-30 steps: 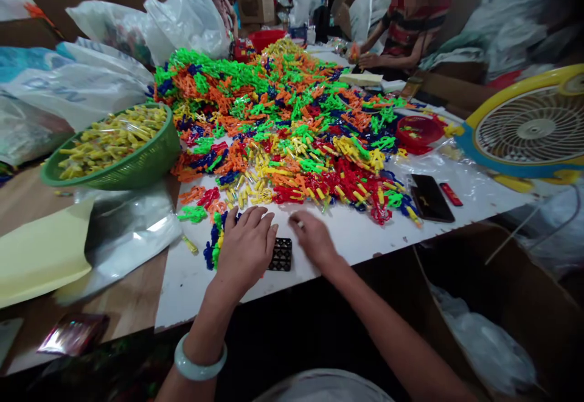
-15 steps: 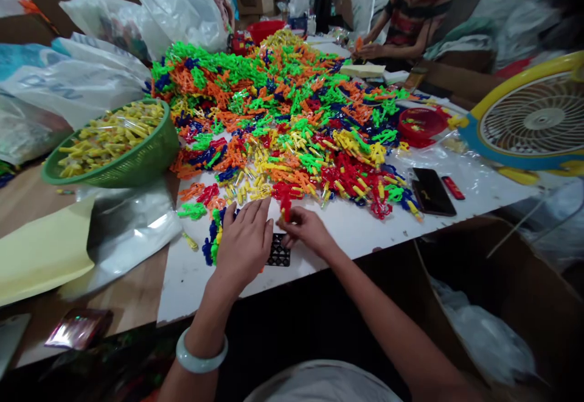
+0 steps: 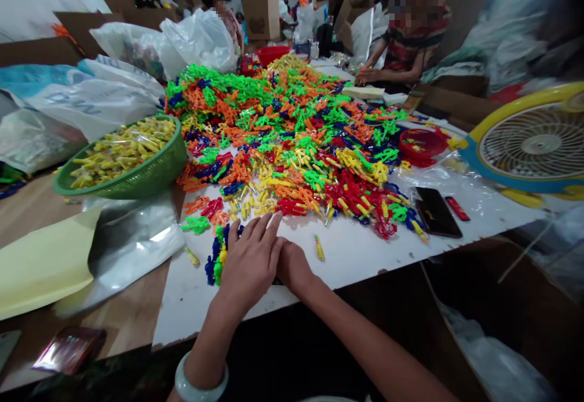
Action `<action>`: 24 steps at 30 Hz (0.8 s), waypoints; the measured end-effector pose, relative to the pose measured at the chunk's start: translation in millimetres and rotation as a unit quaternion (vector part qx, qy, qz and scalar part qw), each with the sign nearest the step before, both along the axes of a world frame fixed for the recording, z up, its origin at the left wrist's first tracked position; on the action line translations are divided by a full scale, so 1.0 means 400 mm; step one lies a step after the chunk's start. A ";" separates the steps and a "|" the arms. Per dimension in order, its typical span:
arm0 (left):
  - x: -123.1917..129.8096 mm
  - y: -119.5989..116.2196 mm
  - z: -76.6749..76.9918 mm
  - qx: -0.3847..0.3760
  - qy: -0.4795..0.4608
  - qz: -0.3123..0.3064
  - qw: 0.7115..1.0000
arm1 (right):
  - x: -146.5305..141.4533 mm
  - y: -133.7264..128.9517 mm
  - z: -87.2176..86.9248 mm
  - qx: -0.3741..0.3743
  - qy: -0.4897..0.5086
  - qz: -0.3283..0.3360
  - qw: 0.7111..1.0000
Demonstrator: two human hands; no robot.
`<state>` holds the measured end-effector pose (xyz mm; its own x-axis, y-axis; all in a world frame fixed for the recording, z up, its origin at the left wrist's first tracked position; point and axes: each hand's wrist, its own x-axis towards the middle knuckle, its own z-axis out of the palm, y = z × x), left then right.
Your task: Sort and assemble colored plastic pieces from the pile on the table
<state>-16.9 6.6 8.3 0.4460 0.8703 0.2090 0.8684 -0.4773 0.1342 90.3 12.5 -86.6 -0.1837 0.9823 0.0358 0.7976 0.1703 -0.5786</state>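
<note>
The left hand (image 3: pixel 250 262) lies flat on the white bench (image 3: pixel 365 250), fingers apart. The right hand (image 3: pixel 292 266) is tucked just beside it; I cannot tell how its fingers are. A big pile of bright plastic pieces (image 3: pixel 296 140) sits just beyond. A green basket (image 3: pixel 150 174) sits left.

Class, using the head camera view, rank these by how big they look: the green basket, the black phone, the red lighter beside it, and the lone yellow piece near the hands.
1. green basket
2. black phone
3. red lighter
4. yellow piece, about lighter-sized; too close to rank surely.
</note>
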 end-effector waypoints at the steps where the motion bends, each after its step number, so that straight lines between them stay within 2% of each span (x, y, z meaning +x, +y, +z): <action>1: 0.001 0.001 0.001 -0.003 -0.002 0.004 1.000 | 0.000 0.006 0.003 -0.003 -0.021 0.020 1.000; 3: 0.001 0.001 0.001 -0.005 -0.010 0.008 1.000 | 0.026 0.021 0.012 0.004 -0.013 0.050 0.999; 4: 0.001 0.001 0.000 -0.003 -0.017 0.008 1.000 | 0.052 0.029 0.018 0.018 0.005 0.043 0.999; 6: 0.001 0.001 -0.002 0.003 -0.031 0.003 1.000 | 0.116 0.052 0.033 0.064 0.032 -0.026 0.997; 8: 0.000 0.001 -0.003 0.011 -0.044 -0.002 0.999 | 0.182 0.083 0.048 0.097 0.012 -0.142 0.985; 9: 0.000 0.001 -0.003 0.013 -0.048 -0.003 0.999 | 0.209 0.100 0.054 0.094 -0.022 -0.188 0.977; 11: -0.001 0.002 -0.002 0.012 -0.050 -0.001 0.999 | 0.245 0.134 0.059 0.053 -0.094 -0.232 0.967; 15: -0.009 0.006 0.000 0.002 -0.049 -0.009 0.999 | 0.271 0.167 0.049 -0.002 -0.124 -0.228 0.966; 17: -0.012 0.006 -0.001 0.004 -0.050 -0.018 0.999 | 0.277 0.156 0.042 0.022 -0.065 -0.233 0.970; 20: -0.014 0.006 -0.003 0.000 -0.041 -0.018 0.999 | 0.277 0.107 0.037 0.034 0.127 -0.227 0.965; 22: -0.013 0.006 -0.003 -0.007 -0.033 -0.012 0.999 | 0.260 0.064 0.039 -0.034 0.254 -0.183 0.949; 24: -0.011 0.006 -0.002 -0.010 -0.029 -0.008 1.000 | 0.227 0.026 0.044 -0.130 0.359 -0.108 0.918</action>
